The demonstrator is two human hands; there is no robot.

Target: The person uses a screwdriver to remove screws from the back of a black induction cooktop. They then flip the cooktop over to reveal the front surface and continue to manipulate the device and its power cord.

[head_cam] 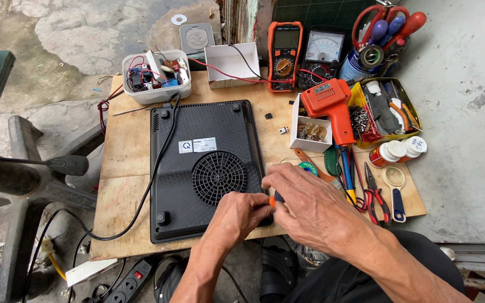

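Both hands are closing on an orange screwdriver [273,201] at the upturned cooker's [203,168] corner: left grip [242,216] pinching, right grip [304,202] steadying.

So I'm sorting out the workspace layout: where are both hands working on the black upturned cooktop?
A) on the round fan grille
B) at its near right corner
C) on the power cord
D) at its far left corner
B: the left hand and right hand meet at the near right corner of the black cooktop, beside the fan grille.

A worker's 2 bare hands, left [241,216] and right [310,205], and bare forearms extend without sleeves, gloves, rings or watch; dark trousers [332,283] cover the lap.
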